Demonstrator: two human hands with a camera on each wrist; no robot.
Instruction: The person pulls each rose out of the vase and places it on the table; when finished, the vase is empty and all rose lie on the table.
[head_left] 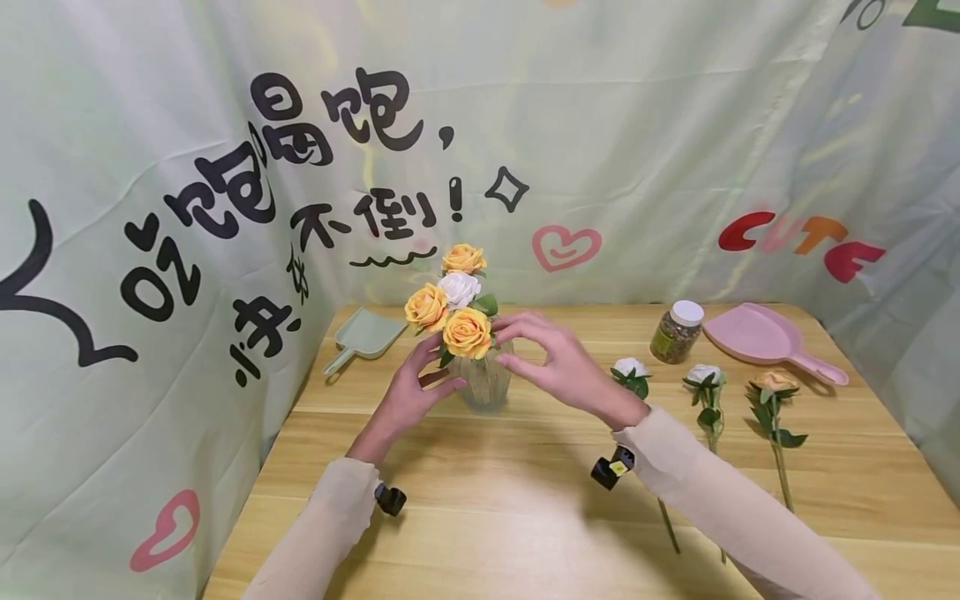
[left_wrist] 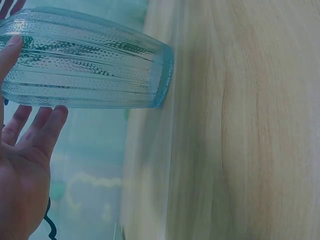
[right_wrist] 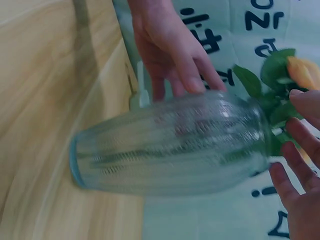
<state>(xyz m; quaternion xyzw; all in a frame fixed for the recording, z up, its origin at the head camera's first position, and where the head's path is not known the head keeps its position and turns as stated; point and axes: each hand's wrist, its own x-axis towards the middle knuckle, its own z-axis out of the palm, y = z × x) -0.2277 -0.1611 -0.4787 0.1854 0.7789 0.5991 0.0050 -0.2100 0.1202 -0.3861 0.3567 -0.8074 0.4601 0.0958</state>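
Observation:
A ribbed clear glass vase (head_left: 483, 387) stands upright on the wooden table, holding several artificial roses: yellow-orange roses (head_left: 467, 333) around a white rose (head_left: 459, 289). My left hand (head_left: 415, 392) is at the vase's left side, with its fingers loosely spread; in the left wrist view its fingertips (left_wrist: 60, 112) appear close to or touching the glass (left_wrist: 90, 60). On the other side, my right hand (head_left: 551, 358) reaches toward the rim and blooms with extended fingers. The right wrist view shows those fingers (right_wrist: 300, 160) beside the vase mouth and green leaves (right_wrist: 277, 70). Neither hand grips anything visibly.
To the right lie a white rose (head_left: 630, 368), another white rose (head_left: 703, 375) and a peach rose (head_left: 775, 382) on long stems. Behind them are a white-lidded jar (head_left: 677, 333) and a pink dustpan (head_left: 753, 333). A green dustpan (head_left: 367, 333) lies at back left. Printed cloth (head_left: 637, 150) encloses the table.

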